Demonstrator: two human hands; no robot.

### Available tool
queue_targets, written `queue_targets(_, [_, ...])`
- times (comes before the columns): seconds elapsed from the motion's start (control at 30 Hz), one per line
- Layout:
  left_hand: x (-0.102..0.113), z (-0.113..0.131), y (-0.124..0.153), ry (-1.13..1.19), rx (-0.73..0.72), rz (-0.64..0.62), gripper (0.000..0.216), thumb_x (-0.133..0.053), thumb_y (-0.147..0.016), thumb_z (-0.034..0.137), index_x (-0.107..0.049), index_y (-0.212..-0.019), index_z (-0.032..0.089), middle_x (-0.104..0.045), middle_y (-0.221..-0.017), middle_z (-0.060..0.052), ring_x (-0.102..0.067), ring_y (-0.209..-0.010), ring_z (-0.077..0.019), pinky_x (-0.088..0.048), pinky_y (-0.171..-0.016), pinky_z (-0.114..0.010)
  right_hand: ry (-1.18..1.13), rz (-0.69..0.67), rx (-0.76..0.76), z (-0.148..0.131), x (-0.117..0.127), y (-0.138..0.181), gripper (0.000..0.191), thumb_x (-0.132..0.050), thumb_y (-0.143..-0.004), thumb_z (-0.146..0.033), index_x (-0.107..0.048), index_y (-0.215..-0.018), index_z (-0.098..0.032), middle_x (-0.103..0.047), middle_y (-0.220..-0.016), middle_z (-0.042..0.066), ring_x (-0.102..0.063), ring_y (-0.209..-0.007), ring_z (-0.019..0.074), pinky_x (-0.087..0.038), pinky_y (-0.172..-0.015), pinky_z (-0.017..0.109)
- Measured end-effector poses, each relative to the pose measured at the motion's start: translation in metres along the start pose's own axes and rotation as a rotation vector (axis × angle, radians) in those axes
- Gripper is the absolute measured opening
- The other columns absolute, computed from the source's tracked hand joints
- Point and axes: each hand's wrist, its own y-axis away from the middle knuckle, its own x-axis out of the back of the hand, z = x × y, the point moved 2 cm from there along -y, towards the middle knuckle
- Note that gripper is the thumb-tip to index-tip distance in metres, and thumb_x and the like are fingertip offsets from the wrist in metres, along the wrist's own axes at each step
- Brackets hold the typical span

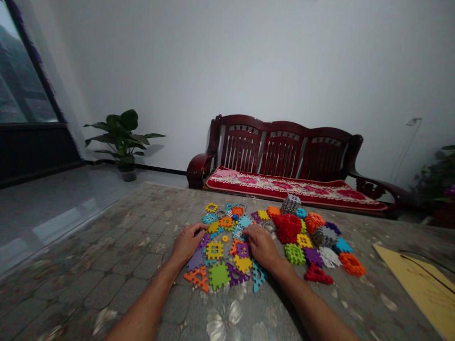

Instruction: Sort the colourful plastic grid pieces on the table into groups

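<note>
My left hand (188, 244) rests at the left edge of a loose spread of plastic interlocking tiles. Its index finger and thumb are apart, with the fingertips beside a yellow tile (213, 228). From the right, my right hand (262, 246) lies over the spread, fingers stretched left at a light blue tile (238, 232); what is under its palm is hidden. Between the hands are a yellow window tile (214, 249), a small yellow ring (225, 238) and a purple window tile (242, 249). Closer to me lie a green square tile (219, 275) and an orange triangle tile (197, 278).
Right of my right hand, stacked tiles include a red pile (287, 228), a grey stack (290, 204) and a green stack (295, 254). A yellow sheet (415, 289) with a dark cord lies at the right. Beyond the patterned tabletop (142, 208) stands a wooden bench (280, 151).
</note>
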Motion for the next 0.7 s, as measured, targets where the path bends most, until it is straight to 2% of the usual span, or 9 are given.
queue_targets(0.13, [-0.001, -0.001, 0.000, 0.000, -0.009, -0.005, 0.032, -0.050, -0.082, 0.034, -0.074, -0.100, 0.023, -0.075, -0.110, -0.004, -0.065, -0.108, -0.0244, -0.047, -0.098, -0.038, 0.024, 0.090, -0.171, 0.014, 0.009, -0.008, 0.049, -0.039, -0.084, -0.003, -0.067, -0.120, -0.021, -0.070, -0.121, 0.004, -0.059, -0.116, 0.0177, -0.041, -0.102, 0.028])
queue_targets(0.23, [0.000, 0.001, 0.000, -0.003, -0.016, -0.016, 0.032, -0.048, -0.083, 0.033, -0.074, -0.099, 0.023, -0.075, -0.110, -0.004, -0.065, -0.107, -0.0238, -0.047, -0.098, -0.038, 0.172, 0.052, -0.279, 0.023, 0.014, -0.018, 0.048, -0.039, -0.088, -0.005, -0.064, -0.126, -0.019, -0.068, -0.125, 0.006, -0.057, -0.117, 0.0179, -0.040, -0.101, 0.026])
queue_targets(0.33, [0.001, 0.003, 0.001, -0.015, -0.011, -0.019, 0.030, -0.049, -0.083, 0.032, -0.074, -0.097, 0.024, -0.075, -0.108, -0.003, -0.065, -0.106, -0.0235, -0.047, -0.097, -0.037, 0.281, -0.014, -0.296, 0.024, 0.014, -0.028, 0.042, -0.041, -0.092, -0.012, -0.064, -0.127, -0.020, -0.068, -0.124, 0.008, -0.058, -0.114, 0.0205, -0.040, -0.098, 0.028])
queue_targets(0.47, [0.001, 0.002, 0.000, -0.016, -0.011, -0.014, 0.030, -0.050, -0.082, 0.030, -0.074, -0.098, 0.023, -0.075, -0.109, -0.004, -0.065, -0.107, -0.0235, -0.047, -0.097, -0.037, 0.350, -0.023, -0.340, 0.019, 0.013, -0.035, 0.036, -0.042, -0.094, -0.020, -0.066, -0.120, -0.017, -0.067, -0.117, 0.016, -0.058, -0.109, 0.0277, -0.042, -0.091, 0.036])
queue_targets(0.6, [0.000, 0.000, 0.000, -0.014, -0.005, -0.001, 0.030, -0.050, -0.082, 0.030, -0.074, -0.099, 0.023, -0.075, -0.108, -0.004, -0.065, -0.106, -0.0235, -0.047, -0.098, -0.038, 0.381, -0.045, -0.347, 0.015, 0.014, -0.035, 0.032, -0.043, -0.093, -0.019, -0.071, -0.110, -0.019, -0.068, -0.112, 0.014, -0.058, -0.106, 0.0265, -0.042, -0.088, 0.035])
queue_targets(0.7, [0.001, 0.001, 0.001, -0.018, -0.005, 0.000, 0.030, -0.050, -0.082, 0.030, -0.074, -0.098, 0.023, -0.075, -0.108, -0.004, -0.065, -0.106, -0.0234, -0.047, -0.098, -0.038, 0.383, -0.046, -0.348, 0.013, 0.016, -0.032, 0.033, -0.043, -0.093, -0.020, -0.070, -0.112, -0.021, -0.068, -0.112, 0.012, -0.058, -0.106, 0.0253, -0.041, -0.088, 0.033])
